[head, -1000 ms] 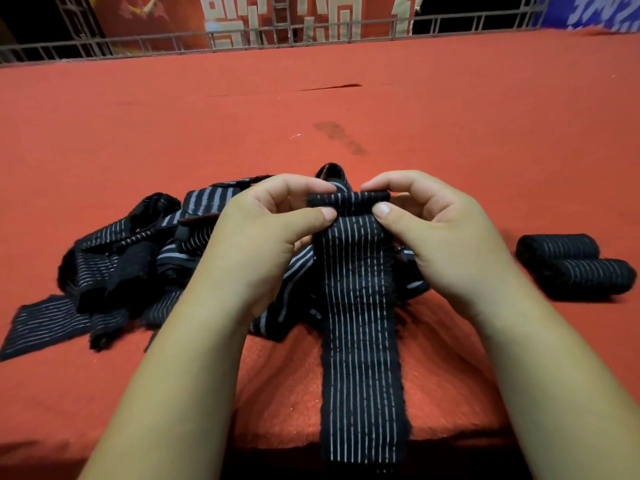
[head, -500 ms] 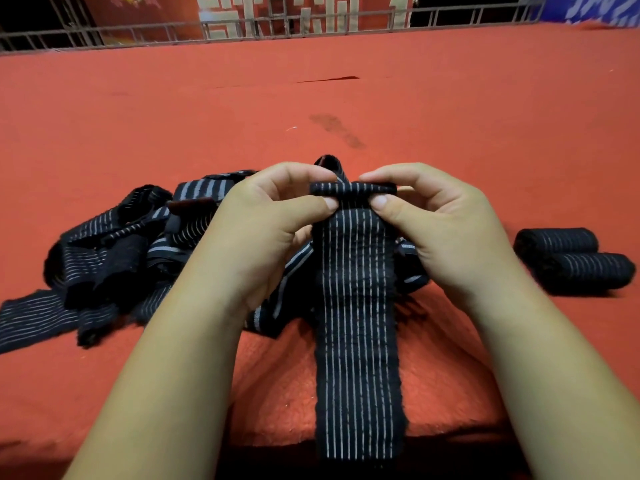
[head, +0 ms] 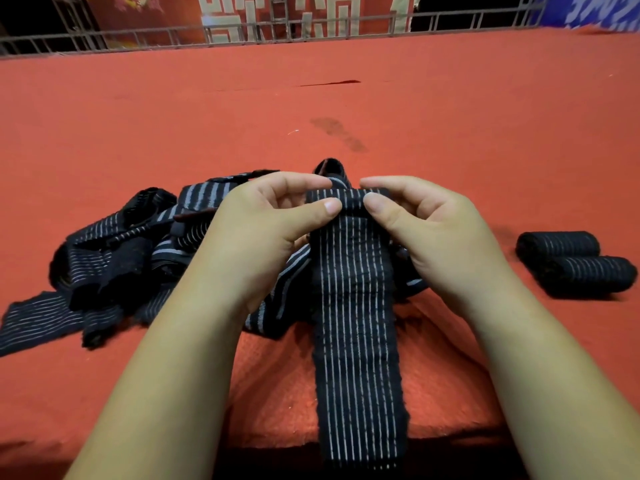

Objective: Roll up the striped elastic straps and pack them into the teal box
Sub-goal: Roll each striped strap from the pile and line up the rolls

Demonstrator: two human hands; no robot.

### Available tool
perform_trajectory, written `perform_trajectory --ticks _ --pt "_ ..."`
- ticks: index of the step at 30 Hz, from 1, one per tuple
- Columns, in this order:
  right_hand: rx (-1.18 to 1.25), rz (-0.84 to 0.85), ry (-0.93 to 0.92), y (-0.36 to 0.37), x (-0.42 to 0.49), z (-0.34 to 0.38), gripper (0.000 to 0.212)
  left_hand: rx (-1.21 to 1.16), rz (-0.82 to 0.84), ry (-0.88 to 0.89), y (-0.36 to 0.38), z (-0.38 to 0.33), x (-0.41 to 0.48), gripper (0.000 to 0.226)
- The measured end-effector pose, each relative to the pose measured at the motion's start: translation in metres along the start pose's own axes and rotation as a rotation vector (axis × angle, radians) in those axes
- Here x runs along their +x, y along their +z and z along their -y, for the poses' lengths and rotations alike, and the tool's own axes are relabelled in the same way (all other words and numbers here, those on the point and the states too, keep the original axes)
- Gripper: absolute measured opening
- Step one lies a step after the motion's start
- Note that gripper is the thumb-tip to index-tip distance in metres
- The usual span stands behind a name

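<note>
A black strap with thin white stripes (head: 356, 327) runs from the table's near edge up to my hands. Its far end is curled into a small roll (head: 349, 197). My left hand (head: 263, 237) pinches the roll's left side between thumb and fingers. My right hand (head: 426, 233) pinches its right side the same way. A tangled pile of loose striped straps (head: 114, 251) lies to the left, behind my left arm. Two finished strap rolls (head: 575, 263) lie side by side at the right. No teal box is in view.
Everything lies on a red cloth-covered table (head: 346, 109) with a dark stain (head: 337, 133) beyond the hands. A metal railing (head: 277, 29) runs along the far edge, with a red patterned banner behind it.
The roll at the strap's far end has grown slightly as my fingers turn it. The view has shifted a little; the pile and the two finished rolls stay put.
</note>
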State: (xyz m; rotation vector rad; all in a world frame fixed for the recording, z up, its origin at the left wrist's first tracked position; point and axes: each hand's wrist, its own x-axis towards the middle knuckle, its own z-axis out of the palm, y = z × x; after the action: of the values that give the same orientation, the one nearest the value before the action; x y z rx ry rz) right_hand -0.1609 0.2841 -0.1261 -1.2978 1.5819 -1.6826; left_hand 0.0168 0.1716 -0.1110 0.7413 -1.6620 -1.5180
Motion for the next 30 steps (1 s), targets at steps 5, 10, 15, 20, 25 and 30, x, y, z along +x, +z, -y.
perform_trajectory --ticks 5,10,15,20,25,30 --pt "0.016 -0.012 -0.010 0.0011 0.0015 -0.0024 0.013 0.017 0.025 -0.010 -0.0026 0.0009 0.0001 0.021" --pt "0.038 -0.030 -0.002 0.0037 0.0019 -0.0035 0.016 0.088 0.063 0.041 -0.0010 0.0017 -0.0019 0.019" --pt "-0.028 -0.017 0.010 -0.0009 0.0022 -0.0012 0.016 0.064 0.035 0.075 0.0000 0.0043 -0.0022 0.021" --pt "0.059 -0.018 -0.005 -0.0008 0.0014 -0.0014 0.016 0.067 0.053 0.052 0.0005 0.0028 -0.0022 0.022" --pt "0.162 -0.005 -0.009 -0.0019 0.0018 -0.0007 0.020 0.046 0.069 -0.018 -0.0039 -0.0004 -0.0014 0.022" --pt "0.171 0.038 0.009 -0.0008 0.0002 0.0008 0.029 0.045 0.066 -0.005 -0.0037 0.0004 -0.0026 0.023"
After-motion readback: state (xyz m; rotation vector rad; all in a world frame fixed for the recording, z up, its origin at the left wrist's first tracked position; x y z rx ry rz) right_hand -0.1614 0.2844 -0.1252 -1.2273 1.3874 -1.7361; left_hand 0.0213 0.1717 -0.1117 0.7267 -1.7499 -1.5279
